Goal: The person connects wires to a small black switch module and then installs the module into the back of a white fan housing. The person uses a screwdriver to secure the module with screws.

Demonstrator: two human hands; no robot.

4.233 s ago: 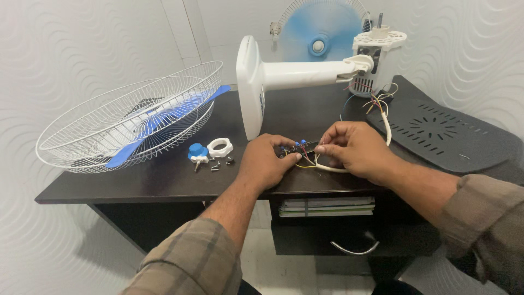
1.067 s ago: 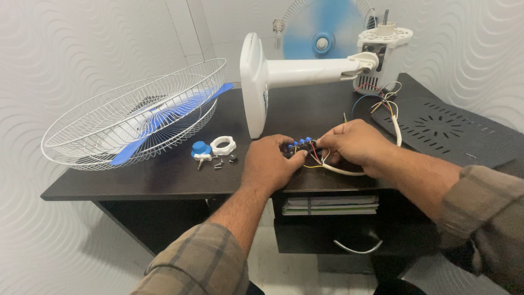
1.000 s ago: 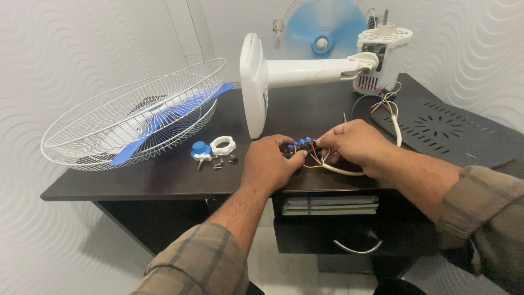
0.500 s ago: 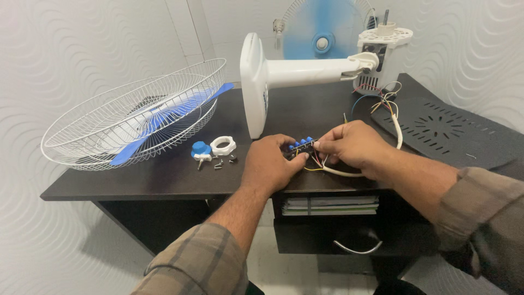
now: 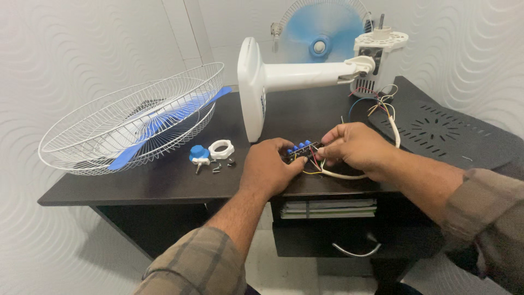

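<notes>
Dark desk (image 5: 164,180) against white patterned walls. My left hand (image 5: 267,169) and right hand (image 5: 352,146) both pinch the switch block (image 5: 300,150), blue buttons up, at the desk's front edge, wires (image 5: 338,175) trailing toward the fan stand (image 5: 305,76). I judge I'm working its wiring; whatever follows needs a steady hold and fine fingertip work. Grille (image 5: 131,123) and knob (image 5: 198,154) lie left.

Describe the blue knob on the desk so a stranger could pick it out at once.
Start at the white wire fan guard lying on the left of the dark desk. Just right of its rim sits the blue knob, beside a white ring nut and small screws. It is the only blue piece among those loose parts.
</notes>
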